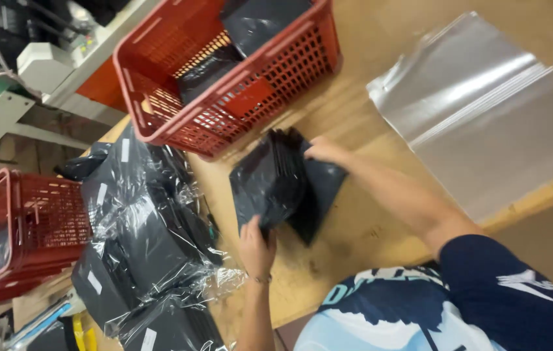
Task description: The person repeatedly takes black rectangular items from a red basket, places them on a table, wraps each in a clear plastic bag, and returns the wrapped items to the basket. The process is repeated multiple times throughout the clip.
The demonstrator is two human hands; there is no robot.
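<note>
- My left hand (257,246) sits just below the middle of the frame, fingers closed on the lower edge of a black bagged bundle (268,184), thumb side pointing up at it.
- My right hand (326,150) is a little above and right of centre, fingers curled onto the bundle's upper right corner; I can't see the fingertips themselves, since they tuck behind the glossy plastic.
- The bundle lies on the wooden table (361,221) at mid-frame, between my two hands. Its long axis runs from lower left to upper right, roughly along the line joining the hands.
- A flat dark sheet (325,195) sticks out from under the bundle toward the right, just below my right wrist.
- Both hands touch the bundle, so neither is nearer. The left forearm rises straight from the bottom edge, the right comes in on a slant from the lower right, elbow bent.
- Just beyond the bundle, toward the upper middle, stands a red plastic basket (270,84) with more dark packs inside, its near wall close to the bundle's top.
- To the left is a heap of black packs in clear wrap (146,234), near my left hand but not touching it.
- A stack of clear plastic bags (484,110) lies upper right, well apart from my hands.
- A second red basket (23,227) sits at the far left edge.
</note>
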